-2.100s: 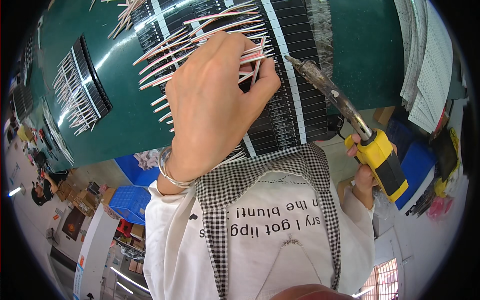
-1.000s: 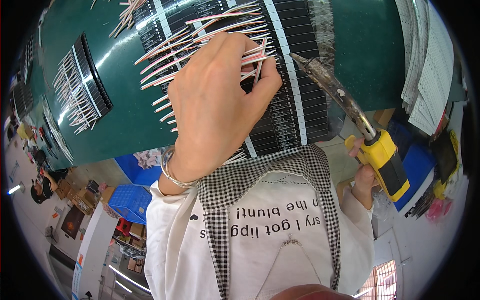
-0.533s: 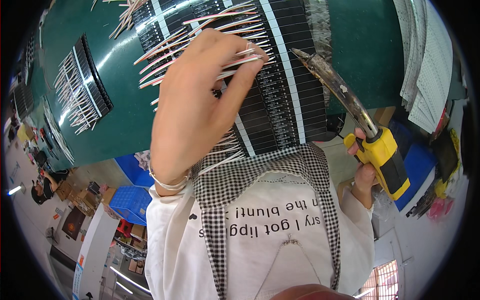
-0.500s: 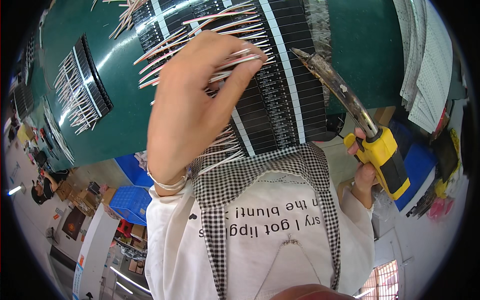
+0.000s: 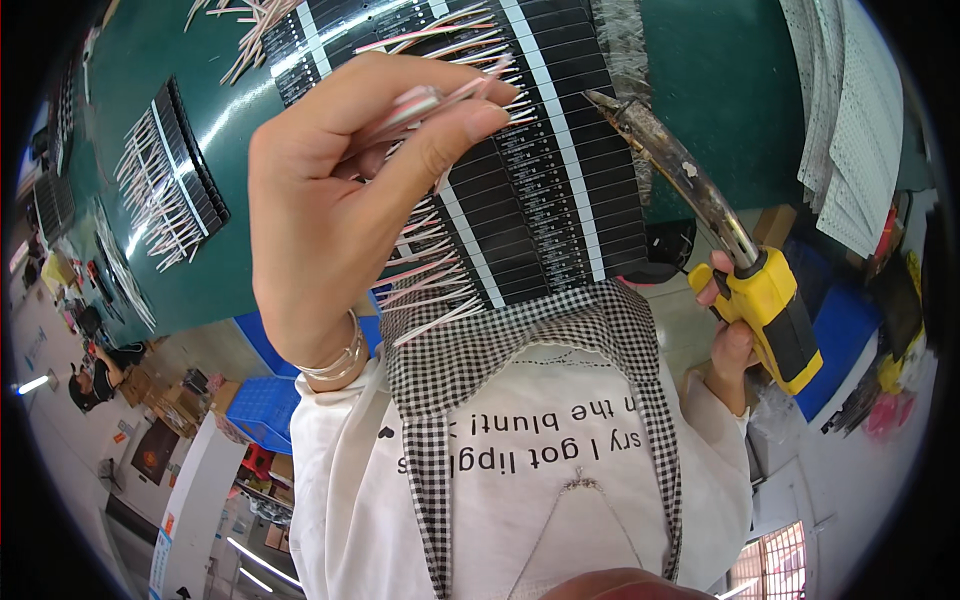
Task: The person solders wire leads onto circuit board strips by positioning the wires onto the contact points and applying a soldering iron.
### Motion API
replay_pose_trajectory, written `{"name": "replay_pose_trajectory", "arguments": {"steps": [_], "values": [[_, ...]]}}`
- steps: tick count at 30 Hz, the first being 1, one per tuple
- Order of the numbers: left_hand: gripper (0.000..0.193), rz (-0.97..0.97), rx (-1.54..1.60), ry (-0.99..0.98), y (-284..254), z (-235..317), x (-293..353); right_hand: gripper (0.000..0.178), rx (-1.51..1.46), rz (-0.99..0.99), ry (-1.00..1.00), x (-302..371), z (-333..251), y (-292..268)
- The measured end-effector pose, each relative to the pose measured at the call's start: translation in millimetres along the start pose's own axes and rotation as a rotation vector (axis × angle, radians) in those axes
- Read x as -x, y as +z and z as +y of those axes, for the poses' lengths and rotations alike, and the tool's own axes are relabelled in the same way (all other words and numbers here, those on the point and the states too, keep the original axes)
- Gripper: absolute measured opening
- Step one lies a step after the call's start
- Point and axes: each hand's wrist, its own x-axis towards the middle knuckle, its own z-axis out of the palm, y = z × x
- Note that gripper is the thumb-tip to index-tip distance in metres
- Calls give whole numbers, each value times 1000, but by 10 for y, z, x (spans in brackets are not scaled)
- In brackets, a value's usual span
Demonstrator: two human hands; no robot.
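Fingers closed, my left hand [image 5: 325, 175] pinches a small bunch of short white and red wires [image 5: 425, 105] between thumb and forefinger. It hovers over a row of black circuit board strips [image 5: 545, 190] with pale bands across them. Many of these strips have wire pairs [image 5: 435, 265] fanning out from their left side; my hand hides part of that row. My right hand [image 5: 733, 345] is wrapped round the grip of a yellow and black soldering gun [image 5: 775, 315]. Its long metal barrel slants up and left, with the tip over the strips' right part.
Another batch of wired black strips [image 5: 190, 160] lies on the green table [image 5: 240, 240] to the left. Loose wires [image 5: 255, 35] are heaped at the far left of the strips. White dotted sheets [image 5: 850, 120] hang at the right. A blue crate [image 5: 265, 412] stands below the table.
My left hand has shifted left and turned, bringing the pinched wires away from the strips' wire row. The soldering gun in my right hand has barely moved.
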Motion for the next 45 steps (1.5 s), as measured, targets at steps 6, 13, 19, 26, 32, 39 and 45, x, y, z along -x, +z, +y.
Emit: {"name": "replay_pose_trajectory", "arguments": {"steps": [6, 13, 19, 26, 32, 39, 45], "values": [[14, -139, -163, 32, 77, -44, -39, 48, 30, -6, -48, -35, -23, -24], [7, -183, -515, 76, 158, -116, -11, 50, -61, 14, -2, 111, 132, -22], [10, -45, -581, 36, 243, -155, -7, 66, -50, -81, -106, 22, 47, -61], [12, -43, -603, 32, 232, -154, -14, 70, -41, -95, -219, -83, 0, 33], [12, -50, -624, 35, 227, -155, -19, 68, -86, -94, -220, -107, -30, 59], [12, -39, -605, 32, 224, -166, -14, 67, -24, -76, -225, -106, -54, 64], [12, -30, -599, 42, 234, -188, -16, 75, -56, -103, -146, 13, 79, -29]]}}
